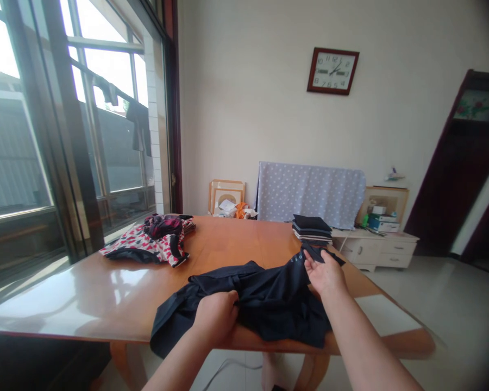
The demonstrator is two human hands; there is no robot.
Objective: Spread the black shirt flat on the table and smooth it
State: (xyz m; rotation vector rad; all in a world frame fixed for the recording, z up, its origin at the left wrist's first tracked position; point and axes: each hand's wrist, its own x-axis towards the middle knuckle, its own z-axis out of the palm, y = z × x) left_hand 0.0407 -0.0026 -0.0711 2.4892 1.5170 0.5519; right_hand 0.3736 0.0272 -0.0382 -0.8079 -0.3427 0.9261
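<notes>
A crumpled dark navy garment (pixel 269 304) with small pale lettering near one edge lies on the orange-brown wooden table (pixel 106 288) and hangs over its near edge. My left hand (pixel 215 317) is closed on a fold of it. My right hand (pixel 325 274) is palm up at the far side, pinching and lifting an edge of the cloth. Beyond it stands a stack of folded dark clothes (pixel 312 229). A red-and-white patterned garment (pixel 144 244) lies in a heap at the left.
A white sheet (pixel 385 315) lies at the table's right edge. Behind the table are a polka-dot cloth (pixel 309 194), picture frames (pixel 226 196) and a white drawer cabinet (pixel 375 250). Large windows with hanging dark clothes (pixel 138 125) stand at the left.
</notes>
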